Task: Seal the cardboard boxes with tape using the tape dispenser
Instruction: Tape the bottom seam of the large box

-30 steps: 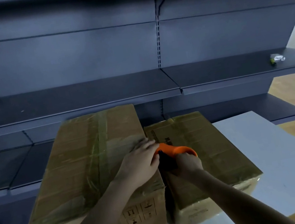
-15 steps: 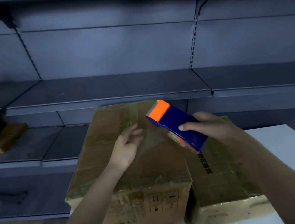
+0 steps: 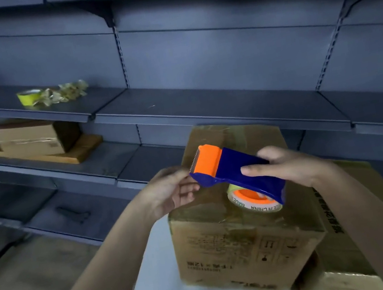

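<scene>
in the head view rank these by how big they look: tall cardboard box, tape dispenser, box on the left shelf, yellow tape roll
1. tall cardboard box
2. tape dispenser and box on the left shelf: about alike, and the dispenser is far nearer the camera, so unranked
3. yellow tape roll

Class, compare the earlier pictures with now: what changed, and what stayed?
The right hand lifted the tape dispenser off the lower cardboard box and holds it above the taller cardboard box. The left hand left the taller box and rose to the dispenser's orange end. Both boxes stayed on the table.
</scene>
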Demonstrator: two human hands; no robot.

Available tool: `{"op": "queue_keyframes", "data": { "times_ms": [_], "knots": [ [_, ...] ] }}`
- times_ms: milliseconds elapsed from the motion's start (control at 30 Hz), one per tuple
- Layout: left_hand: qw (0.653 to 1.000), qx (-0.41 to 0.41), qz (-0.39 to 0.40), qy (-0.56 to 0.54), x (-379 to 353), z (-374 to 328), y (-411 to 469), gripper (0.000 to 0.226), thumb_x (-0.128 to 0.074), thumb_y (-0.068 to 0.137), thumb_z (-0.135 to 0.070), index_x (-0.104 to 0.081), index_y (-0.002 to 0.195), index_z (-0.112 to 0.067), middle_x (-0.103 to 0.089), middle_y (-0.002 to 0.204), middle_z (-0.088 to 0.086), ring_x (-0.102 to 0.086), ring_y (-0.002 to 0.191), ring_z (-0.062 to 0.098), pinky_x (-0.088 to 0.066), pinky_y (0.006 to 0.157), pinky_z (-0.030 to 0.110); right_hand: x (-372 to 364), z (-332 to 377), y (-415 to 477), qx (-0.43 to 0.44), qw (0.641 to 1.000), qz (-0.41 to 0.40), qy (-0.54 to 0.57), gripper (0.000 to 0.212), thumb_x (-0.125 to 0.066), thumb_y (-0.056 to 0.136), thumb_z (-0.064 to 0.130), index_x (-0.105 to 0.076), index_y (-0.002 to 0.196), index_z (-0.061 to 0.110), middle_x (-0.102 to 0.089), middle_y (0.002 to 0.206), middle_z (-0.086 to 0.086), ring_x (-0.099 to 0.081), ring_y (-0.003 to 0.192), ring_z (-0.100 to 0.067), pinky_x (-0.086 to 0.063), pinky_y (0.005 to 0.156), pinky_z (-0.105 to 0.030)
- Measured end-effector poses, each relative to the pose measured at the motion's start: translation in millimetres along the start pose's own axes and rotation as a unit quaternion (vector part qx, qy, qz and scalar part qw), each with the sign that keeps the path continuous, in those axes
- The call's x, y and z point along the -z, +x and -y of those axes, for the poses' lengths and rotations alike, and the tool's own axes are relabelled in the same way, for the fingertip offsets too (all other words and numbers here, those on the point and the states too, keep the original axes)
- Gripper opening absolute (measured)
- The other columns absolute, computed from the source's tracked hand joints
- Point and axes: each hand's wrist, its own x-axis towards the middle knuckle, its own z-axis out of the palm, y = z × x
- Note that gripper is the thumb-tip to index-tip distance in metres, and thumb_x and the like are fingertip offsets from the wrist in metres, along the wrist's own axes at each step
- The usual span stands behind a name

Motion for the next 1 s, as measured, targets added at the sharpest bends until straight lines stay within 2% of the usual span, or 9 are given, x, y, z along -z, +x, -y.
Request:
{"op": "queue_keyframes", "data": {
  "times_ms": [133,233,333,500,633,700,833,933,1000],
  "knots": [
    [0.999,-0.016,0.032,0.001,12,-3,-7,0.013,-0.061,0.084,-0.024,-0.064,0.083,-0.011,-0.067,0.068,0.002,-0.060,0.055,0.008,-0.043,0.045,0.017,-11,5,4,-0.012,1.000,0.001,-0.027,0.062,-0.068,0.054,0.059,-0.061,0.095,0.012,-0.073,0.078,0.002,-0.070,0.070,-0.012,-0.051,0.055,-0.018],
    [0.998,-0.028,0.049,0.024,19,-7,-11,0.012,-0.054,0.091,-0.008,-0.065,0.085,-0.008,-0.065,0.059,0.001,-0.058,0.049,0.007,-0.043,0.046,0.016,-18,5,0,-0.014,1.000,0.013,0.009,0.057,-0.071,0.061,0.053,-0.058,0.099,0.014,-0.074,0.079,0.007,-0.070,0.070,-0.010,-0.050,0.052,-0.014],
    [0.994,-0.047,0.012,0.102,23,-7,-9,0.014,-0.051,0.093,-0.006,-0.065,0.092,-0.010,-0.066,0.064,0.002,-0.059,0.055,0.009,-0.049,0.052,0.020,-24,3,-3,-0.024,0.998,0.049,0.041,0.063,-0.080,0.063,0.050,-0.055,0.109,0.015,-0.074,0.093,0.000,-0.071,0.084,-0.019,-0.054,0.061,-0.022],
    [0.975,-0.109,-0.045,0.189,24,-4,-7,0.026,-0.046,0.094,-0.004,-0.064,0.077,-0.010,-0.057,0.074,0.018,-0.052,0.072,0.025,-0.047,0.060,0.029,-43,-4,-5,-0.043,0.981,0.147,0.121,0.052,-0.074,0.078,0.031,-0.051,0.120,0.010,-0.070,0.104,-0.017,-0.068,0.094,-0.030,-0.055,0.071,-0.030],
    [0.980,-0.116,-0.036,0.156,33,1,-10,0.041,-0.037,0.086,0.013,-0.064,0.066,-0.010,-0.049,0.064,0.017,-0.044,0.067,0.025,-0.044,0.053,0.028,-62,-12,-7,-0.047,0.975,0.102,0.192,0.053,-0.077,0.069,0.033,-0.051,0.112,0.016,-0.074,0.090,-0.004,-0.071,0.082,-0.018,-0.055,0.065,-0.025],
    [0.977,-0.105,-0.047,0.179,37,6,-13,0.032,-0.033,0.083,0.015,-0.060,0.077,0.000,-0.046,0.068,0.019,-0.042,0.068,0.027,-0.039,0.055,0.030,-65,-15,-7,-0.055,0.979,0.085,0.175,0.058,-0.078,0.062,0.037,-0.052,0.110,0.017,-0.074,0.083,0.002,-0.071,0.075,-0.012,-0.053,0.062,-0.022],
    [0.979,-0.074,-0.058,0.184,32,25,-22,0.032,-0.030,0.085,0.016,-0.049,0.067,-0.002,-0.039,0.049,0.005,-0.033,0.052,0.017,-0.032,0.056,0.031,-54,-12,-12,-0.083,0.981,0.111,0.134,0.063,-0.076,0.058,0.038,-0.049,0.111,0.016,-0.074,0.079,-0.004,-0.070,0.072,-0.017,-0.055,0.060,-0.025],
    [0.977,-0.078,-0.074,0.183,27,33,-26,0.035,-0.035,0.087,0.013,-0.047,0.060,-0.007,-0.036,0.051,0.006,-0.031,0.051,0.017,-0.036,0.053,0.028,-47,-8,-9,-0.092,0.981,0.135,0.107,0.058,-0.075,0.063,0.035,-0.048,0.110,0.015,-0.073,0.079,-0.007,-0.070,0.071,-0.019,-0.055,0.059,-0.027],
    [0.968,-0.095,-0.150,0.175,34,29,-32,0.032,-0.043,0.092,0.005,-0.052,0.064,-0.006,-0.045,0.060,0.010,-0.040,0.052,0.017,-0.043,0.051,0.025,-41,-7,-8,-0.097,0.979,0.150,0.095,0.054,-0.074,0.066,0.033,-0.049,0.110,0.012,-0.073,0.079,-0.008,-0.070,0.070,-0.019,-0.055,0.057,-0.026]
  ]
}}
